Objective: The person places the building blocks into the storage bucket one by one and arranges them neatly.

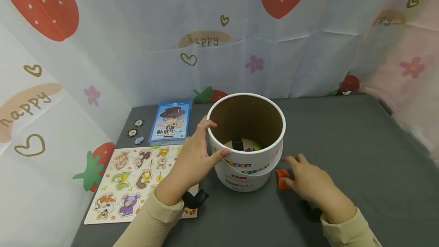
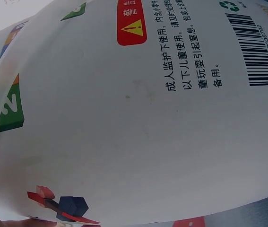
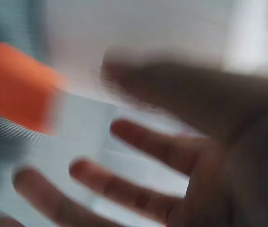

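Note:
A white cylindrical bucket (image 1: 247,182) stands upright on the dark table, its top uncovered. My left hand (image 1: 197,153) grips its rim from the left, thumb over the near edge and index finger at the left edge. Inside, at the bottom, lie a black block (image 1: 237,144) and small purple and green pieces. Just right of the bucket is an orange-red block (image 1: 282,174). My right hand (image 1: 308,178) is beside that block, its thumb overlapping it in the head view. The right wrist view shows the fingers spread, apart from the orange block (image 3: 20,90). The left wrist view is filled by the bucket's printed side (image 2: 124,132).
A wooden animal puzzle board (image 1: 103,218) lies left of the bucket, partly behind the left arm. Behind it are a blue game box (image 1: 171,123), two poker chips (image 1: 132,133) and a small blue figure (image 1: 139,140). A printed curtain (image 1: 154,75) borders the table.

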Available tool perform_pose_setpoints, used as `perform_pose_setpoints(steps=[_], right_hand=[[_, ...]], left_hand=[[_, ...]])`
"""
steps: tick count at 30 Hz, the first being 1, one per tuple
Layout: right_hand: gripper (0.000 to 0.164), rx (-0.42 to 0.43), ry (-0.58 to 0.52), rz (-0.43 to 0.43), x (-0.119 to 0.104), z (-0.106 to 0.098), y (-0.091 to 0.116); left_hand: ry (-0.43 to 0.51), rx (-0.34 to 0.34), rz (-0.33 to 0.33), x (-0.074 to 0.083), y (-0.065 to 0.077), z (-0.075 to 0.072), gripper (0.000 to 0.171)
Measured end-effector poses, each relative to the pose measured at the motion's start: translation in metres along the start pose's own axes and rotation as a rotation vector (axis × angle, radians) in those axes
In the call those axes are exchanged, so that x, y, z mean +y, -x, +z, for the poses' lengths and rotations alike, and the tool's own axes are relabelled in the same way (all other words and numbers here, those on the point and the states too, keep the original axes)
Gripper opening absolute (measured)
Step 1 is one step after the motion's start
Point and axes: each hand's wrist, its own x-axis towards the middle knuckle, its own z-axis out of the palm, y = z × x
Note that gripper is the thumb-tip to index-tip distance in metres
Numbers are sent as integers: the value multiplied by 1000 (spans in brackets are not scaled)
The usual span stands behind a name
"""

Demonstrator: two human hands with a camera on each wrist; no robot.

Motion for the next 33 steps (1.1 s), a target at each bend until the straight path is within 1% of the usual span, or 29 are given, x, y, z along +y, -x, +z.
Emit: perform_pose_setpoints(steps=[1, 2, 3, 5, 8, 10, 12, 15, 18, 20, 22, 24, 25, 26, 27, 28, 29, 31, 33], right_hand=[[56, -59, 3, 4, 1, 9, 1], [58, -84, 1, 0, 2, 17, 2], [58, -83, -3, -11, 3, 24, 2], [55, -42, -1, -32, 5, 37, 1], [51, 11, -5, -58, 11, 46, -2], [47, 21, -26, -67, 16, 48, -5], [41, 40, -59, -73, 22, 44, -8], [32, 113, -109, -72, 32, 29, -12], [27, 253, -154, -52, 37, 4, -18], [26, 391, -184, -44, 34, -17, -22], [25, 572, -225, -60, 25, -37, -26], [25, 747, -289, -113, 10, -58, -30], [26, 826, -315, -158, 2, -67, -32], [26, 884, -338, -212, -8, -76, -35], [25, 913, -354, -277, -17, -84, -38], [25, 917, -360, -341, -27, -91, -40], [25, 903, -359, -401, -36, -96, -44], [25, 825, -327, -500, -52, -101, -50], [25, 708, -274, -567, -64, -102, -56]], left_hand=[[-2, -1, 1, 0, 0, 0, 78], [2, -3, 4, 0, -1, 1, 77], [3, -4, 6, 0, -1, 1, 77], [10, -9, 12, 0, -3, 2, 76], [15, -6, 14, -1, -5, 4, 76], [16, 2, 11, -1, -4, 4, 77], [13, 7, 12, -1, -4, 5, 78], [6, 8, 20, -2, -4, 3, 78], [-9, 7, 23, -1, -6, 1, 77], [-20, 5, 15, -1, -7, -1, 77], [-24, 5, 9, -2, -7, -2, 77], [-23, 4, -1, -3, -6, -3, 77], [-22, 3, -3, -4, -6, -3, 77], [-21, 3, -6, -4, -6, -3, 78], [-20, 5, -7, -4, -6, -3, 78], [-18, 6, -7, -4, -6, -3, 78], [-17, 5, -7, -4, -5, -4, 79], [-17, 3, -1, -4, -5, -4, 78], [-17, 1, 13, -4, -6, -4, 79]])
